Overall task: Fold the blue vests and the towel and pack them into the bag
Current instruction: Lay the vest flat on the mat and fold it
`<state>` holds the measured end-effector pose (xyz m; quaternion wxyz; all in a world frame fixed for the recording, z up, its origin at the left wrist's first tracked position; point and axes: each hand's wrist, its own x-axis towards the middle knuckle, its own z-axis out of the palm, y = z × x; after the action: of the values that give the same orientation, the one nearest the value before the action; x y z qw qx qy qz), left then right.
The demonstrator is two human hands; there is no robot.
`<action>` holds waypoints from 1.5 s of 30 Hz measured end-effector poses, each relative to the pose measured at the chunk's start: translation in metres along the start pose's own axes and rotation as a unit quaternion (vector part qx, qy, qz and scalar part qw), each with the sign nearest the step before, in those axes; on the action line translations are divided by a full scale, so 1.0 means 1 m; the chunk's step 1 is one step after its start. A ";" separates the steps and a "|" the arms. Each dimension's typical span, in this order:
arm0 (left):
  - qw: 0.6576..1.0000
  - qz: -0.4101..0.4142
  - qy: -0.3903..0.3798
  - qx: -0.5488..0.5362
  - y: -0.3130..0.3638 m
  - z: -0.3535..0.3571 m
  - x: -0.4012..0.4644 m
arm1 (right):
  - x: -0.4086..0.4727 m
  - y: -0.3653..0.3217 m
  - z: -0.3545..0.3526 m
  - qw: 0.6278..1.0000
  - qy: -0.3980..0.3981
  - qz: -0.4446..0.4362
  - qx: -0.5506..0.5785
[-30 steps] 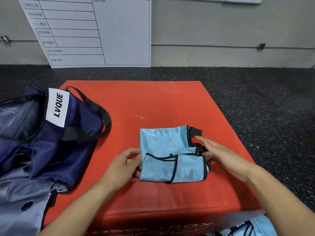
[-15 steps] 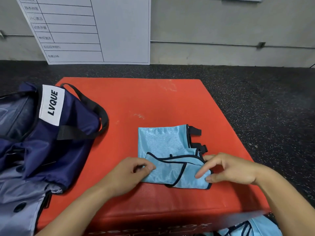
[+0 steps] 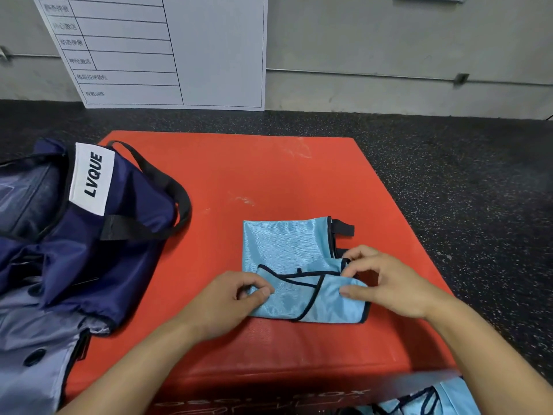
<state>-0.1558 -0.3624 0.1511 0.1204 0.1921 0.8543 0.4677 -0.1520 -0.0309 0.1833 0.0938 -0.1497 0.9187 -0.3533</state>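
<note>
1. The light blue, shiny mesh vest with black trim (image 3: 287,250) lies partly folded on the right half of the orange-red padded mat (image 3: 239,175), its black side tabs sticking out at the far right edge.
2. The step in hand looks like the last fold of this vest: the near flap is being lifted to go over the far part.
3. To do it well, I would keep both near corners level, carry the flap straight away from the body, and lay its edge along the far edge so the black trim lines up.
4. The fabric looks slippery, so smoothing with flat fingers after the fold should stop it sliding open; tucking the side tabs in first would give a tidier packet.
5. The left hand (image 3: 227,298) has its fingers curled and pinches the near left corner of the vest between thumb and forefinger.
6. The right hand (image 3: 386,283) is also curled, thumb pressed on top of the flap and fingertips nipping the trimmed edge at the right side.
7. The navy blue fabric bag with black straps and a white "LVQUE" label (image 3: 89,229) sits open at the left, overlapping the mat's edge, well apart from the vest.
8. A second light blue vest (image 3: 449,399) shows at the bottom right corner, below the mat, seemingly not yet folded.
9. No towel can be made out.
</note>
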 end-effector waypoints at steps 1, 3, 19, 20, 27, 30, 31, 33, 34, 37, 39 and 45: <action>1.000 -0.002 0.000 0.001 0.000 0.000 -0.001 | 0.002 0.000 0.001 1.000 0.025 -0.018 -0.003; 1.000 -0.006 -0.004 0.002 -0.002 0.000 -0.002 | 0.008 -0.002 0.006 0.997 0.058 -0.041 -0.016; 1.000 -0.007 -0.006 0.006 0.003 -0.001 -0.003 | 0.021 0.005 0.018 0.990 0.003 0.000 -0.140; 1.000 -0.009 -0.005 0.004 0.003 -0.002 -0.003 | 0.021 0.003 0.016 0.989 -0.009 0.002 -0.146; 1.000 0.001 -0.005 -0.001 0.001 -0.002 -0.003 | 0.014 -0.010 0.004 0.995 -0.072 0.063 -0.035; 1.000 0.004 -0.006 -0.005 -0.002 0.000 -0.002 | 0.010 -0.007 0.000 0.996 -0.082 0.036 0.011; 1.000 0.005 -0.003 -0.007 -0.003 0.001 -0.002 | 0.010 -0.006 0.000 0.997 -0.070 0.026 0.033; 1.000 0.008 0.016 -0.013 -0.004 0.002 -0.001 | 0.009 -0.006 0.003 0.996 -0.025 0.008 0.089; 0.999 0.012 0.031 -0.016 -0.004 0.003 0.000 | 0.009 -0.008 0.005 0.993 0.002 0.005 0.121; 0.993 0.021 0.107 -0.049 -0.001 0.000 0.005 | 0.015 -0.016 0.009 0.975 0.090 -0.007 0.205; 0.984 0.010 0.160 -0.078 -0.003 -0.005 0.011 | 0.027 -0.022 0.013 0.955 0.137 0.007 0.261; 0.986 -0.038 0.150 -0.065 -0.011 -0.002 0.020 | 0.062 -0.010 0.039 0.984 0.147 0.046 0.089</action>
<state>-0.1768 -0.3605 0.1422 0.0207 0.0784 0.8371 0.5410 -0.1975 -0.0836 0.1579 -0.0127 -0.0447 0.8935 -0.4466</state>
